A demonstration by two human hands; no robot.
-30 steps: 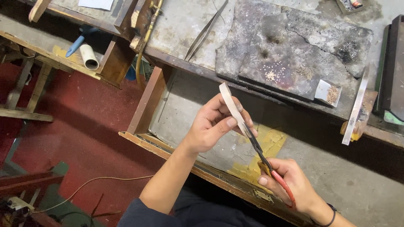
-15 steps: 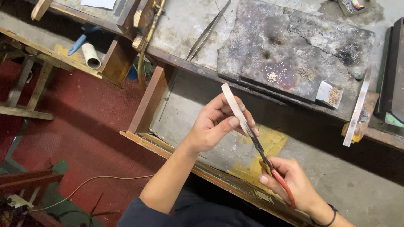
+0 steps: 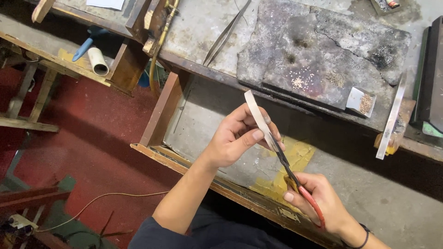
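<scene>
Snips with red handles and dark blades (image 3: pixel 295 184) sit clenched in the right hand (image 3: pixel 323 203), their tips biting the lower end of a long, pale, flat metal strip (image 3: pixel 258 115). The left hand (image 3: pixel 233 138) grasps that strip between thumb and fingers, holding it tilted so its free end points up toward the large charred grey slab (image 3: pixel 323 60). Both hands hover over the open wooden drawer (image 3: pixel 159 115), which is pulled out just below the slab; a yellow patch (image 3: pixel 297 154) on the drawer floor lies directly under the snips. On the slab rest clusters of tiny pale beads (image 3: pixel 300 82), and at its right edge stands a small white tray (image 3: pixel 361 100) holding brownish grains. Long steel tweezers (image 3: pixel 226 34) lie left of the slab. A flat metal bar (image 3: pixel 391 121) leans just right of the slab.
</scene>
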